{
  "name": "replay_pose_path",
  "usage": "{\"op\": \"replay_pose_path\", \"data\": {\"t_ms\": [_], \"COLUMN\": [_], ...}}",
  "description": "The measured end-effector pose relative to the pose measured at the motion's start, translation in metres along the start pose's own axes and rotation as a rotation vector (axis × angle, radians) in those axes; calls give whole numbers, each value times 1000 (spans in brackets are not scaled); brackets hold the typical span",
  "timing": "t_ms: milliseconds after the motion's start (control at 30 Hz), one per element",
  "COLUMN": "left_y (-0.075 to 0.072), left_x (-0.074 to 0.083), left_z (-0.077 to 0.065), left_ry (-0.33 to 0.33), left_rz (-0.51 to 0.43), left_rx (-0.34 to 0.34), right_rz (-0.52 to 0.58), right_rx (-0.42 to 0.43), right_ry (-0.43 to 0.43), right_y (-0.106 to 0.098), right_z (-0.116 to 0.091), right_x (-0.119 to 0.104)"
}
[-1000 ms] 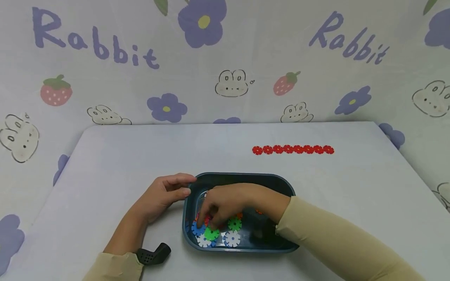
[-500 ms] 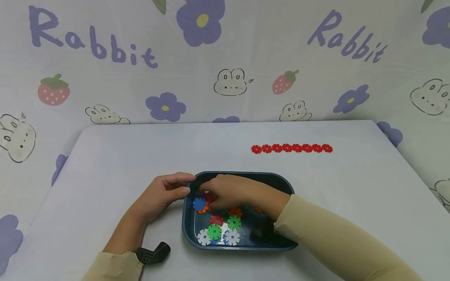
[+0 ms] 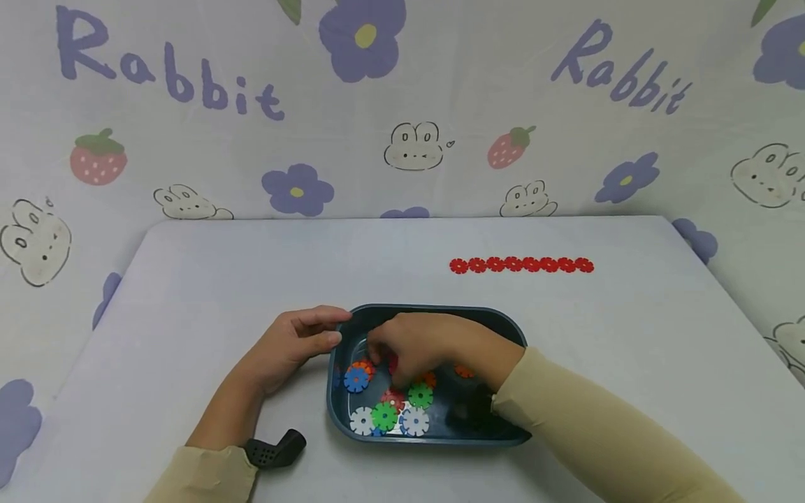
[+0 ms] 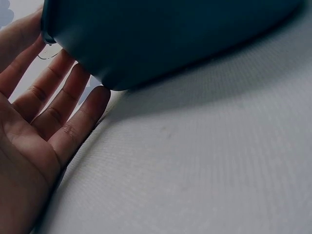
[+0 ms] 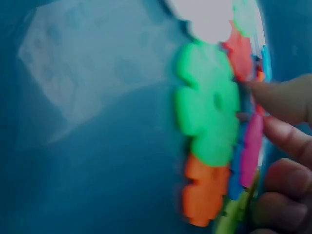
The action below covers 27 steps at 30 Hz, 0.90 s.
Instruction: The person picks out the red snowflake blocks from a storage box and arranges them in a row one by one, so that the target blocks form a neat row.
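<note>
My left hand (image 3: 286, 349) touches the upper left corner of a dark blue-green tray (image 3: 434, 442); in the left wrist view its fairly straight fingers (image 4: 68, 92) lie along the tray's outer side. My right hand (image 3: 418, 346) reaches into the tray among loose plastic snowflake discs. In the blurred right wrist view its thumb and index finger stand slightly apart beside a pink disc (image 5: 251, 151), the other fingers curled. Around them lie a green disc (image 3: 420, 395), a blue disc (image 3: 356, 379), a white disc (image 3: 415, 421) and several others, partly overlapping. My right hand hides some discs.
Several red snowflake discs (image 3: 522, 265) lie in a straight row on the white table (image 3: 629, 314), behind and right of the tray. A black angled device (image 3: 277, 449) sits at the left wrist. A printed cloth (image 3: 352, 140) hangs behind the table.
My right hand has shifted around inside the tray, first toward the far side, then slightly right. The blue disc moved away from me, then slightly back. My left hand stays at the corner.
</note>
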State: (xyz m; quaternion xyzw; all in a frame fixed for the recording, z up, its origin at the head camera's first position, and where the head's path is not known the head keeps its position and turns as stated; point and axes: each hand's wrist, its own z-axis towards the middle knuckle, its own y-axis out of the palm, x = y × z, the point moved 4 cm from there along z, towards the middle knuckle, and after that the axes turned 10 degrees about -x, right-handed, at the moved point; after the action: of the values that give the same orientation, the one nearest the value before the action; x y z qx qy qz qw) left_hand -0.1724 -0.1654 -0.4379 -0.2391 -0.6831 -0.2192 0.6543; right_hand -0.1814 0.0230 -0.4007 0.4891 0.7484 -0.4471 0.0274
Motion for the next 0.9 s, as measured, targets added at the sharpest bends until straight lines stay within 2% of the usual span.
{"op": "replay_pose_path", "data": {"t_ms": [233,633,900], "left_y": [0,0,0], "left_x": [1,-1,0], "left_z": [1,-1,0], "left_ry": [6,3,-5], "left_rz": [0,-3,1], "left_rx": [-7,-7,-2], "right_rz": [-55,122,145], "right_rx": [129,88,101], "right_ry": [-121,-139,-212], "right_y": [-1,2,-3], "right_z": [8,14,11], "right_x": [-3,-2,0]}}
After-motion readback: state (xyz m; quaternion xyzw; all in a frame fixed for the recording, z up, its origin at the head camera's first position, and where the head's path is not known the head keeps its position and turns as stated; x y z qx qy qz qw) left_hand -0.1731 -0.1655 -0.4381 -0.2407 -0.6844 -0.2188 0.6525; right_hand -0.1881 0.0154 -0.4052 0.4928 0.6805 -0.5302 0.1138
